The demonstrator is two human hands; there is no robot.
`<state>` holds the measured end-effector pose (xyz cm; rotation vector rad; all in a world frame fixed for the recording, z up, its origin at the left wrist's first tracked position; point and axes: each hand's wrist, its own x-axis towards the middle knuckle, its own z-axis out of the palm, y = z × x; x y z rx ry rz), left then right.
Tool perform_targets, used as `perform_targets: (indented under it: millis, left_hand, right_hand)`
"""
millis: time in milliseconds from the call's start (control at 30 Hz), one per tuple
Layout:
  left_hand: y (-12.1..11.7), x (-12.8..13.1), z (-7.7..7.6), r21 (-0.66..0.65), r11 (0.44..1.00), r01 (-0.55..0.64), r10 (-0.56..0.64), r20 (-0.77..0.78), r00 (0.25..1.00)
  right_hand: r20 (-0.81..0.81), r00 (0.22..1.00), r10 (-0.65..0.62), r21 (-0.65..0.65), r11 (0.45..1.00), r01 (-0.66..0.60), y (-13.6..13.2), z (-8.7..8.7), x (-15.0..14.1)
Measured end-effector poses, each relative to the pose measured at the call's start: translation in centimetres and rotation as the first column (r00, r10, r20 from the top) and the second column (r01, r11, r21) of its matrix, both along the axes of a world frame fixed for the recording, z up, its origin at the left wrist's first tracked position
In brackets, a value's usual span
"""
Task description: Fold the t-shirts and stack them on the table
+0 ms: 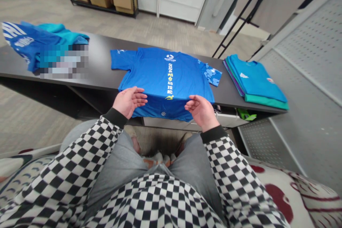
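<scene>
A blue T-shirt (152, 74) lies spread out on the dark table, its collar side away from me and its lower part hanging over the front edge. White and yellow print runs down its middle, and the right sleeve has a camouflage pattern. My left hand (130, 100) is over the shirt's near left part, palm turned inward, fingers stretched out and holding nothing. Opposite it, my right hand (201, 111) hovers at the near right part, also with fingers extended and nothing in them. Whether either hand touches the cloth I cannot tell.
On the table's right end sits a stack of folded shirts (258, 78), blue on top with green and purple below. A loose heap of blue and teal shirts (26, 42) lies at the left. Beneath the tabletop (100, 64) are shelf spaces and a white drawer unit (229, 120).
</scene>
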<state>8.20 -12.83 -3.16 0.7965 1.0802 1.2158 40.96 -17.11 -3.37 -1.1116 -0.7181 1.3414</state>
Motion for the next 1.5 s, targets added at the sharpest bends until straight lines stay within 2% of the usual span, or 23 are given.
perform_targets:
  millis: [200,367,433,633,1067,1333,1400,1500]
  left_hand:
    - [-0.2,-0.1,0.3,0.000,1.000,0.031,-0.031,-0.058,0.998]
    - [-0.4,-0.3,0.4,0.087,0.995,0.044,-0.017,-0.295,0.955]
    - [-0.4,-0.3,0.3,0.101,0.994,0.049,-0.013,-0.331,0.944]
    - [-0.3,-0.4,-0.2,0.105,0.993,0.063,-0.028,-0.301,0.953]
    - [0.4,-0.6,-0.6,0.097,0.988,0.122,-0.088,-0.301,0.949]
    - [-0.9,-0.3,0.8,0.118,0.990,0.083,-0.052,-0.247,0.968]
    - [-1.1,-0.6,1.6,0.169,0.984,0.055,-0.013,-0.243,0.970]
    - [-0.3,-1.3,3.6,0.339,0.941,-0.003,0.114,-0.308,0.945]
  right_hand:
    - [0.176,0.984,-0.027,-0.012,0.999,0.030,0.1,0.1,0.0]
    - [0.347,0.937,-0.047,0.041,0.999,0.034,0.2,-0.6,-0.1]
    - [0.336,0.941,-0.044,0.043,0.999,0.031,0.1,-0.7,-0.2]
    - [0.264,0.964,-0.014,0.033,0.999,0.005,-0.1,-0.5,-0.1]
    - [0.260,0.965,0.032,0.029,0.999,-0.041,0.0,-0.3,-0.1]
    - [0.255,0.967,0.017,0.069,0.997,-0.035,-0.9,0.9,0.2]
    - [0.248,0.969,-0.013,0.111,0.994,-0.016,-1.2,1.8,0.6]
    - [0.276,0.956,-0.098,0.198,0.979,0.043,-0.6,3.3,1.9]
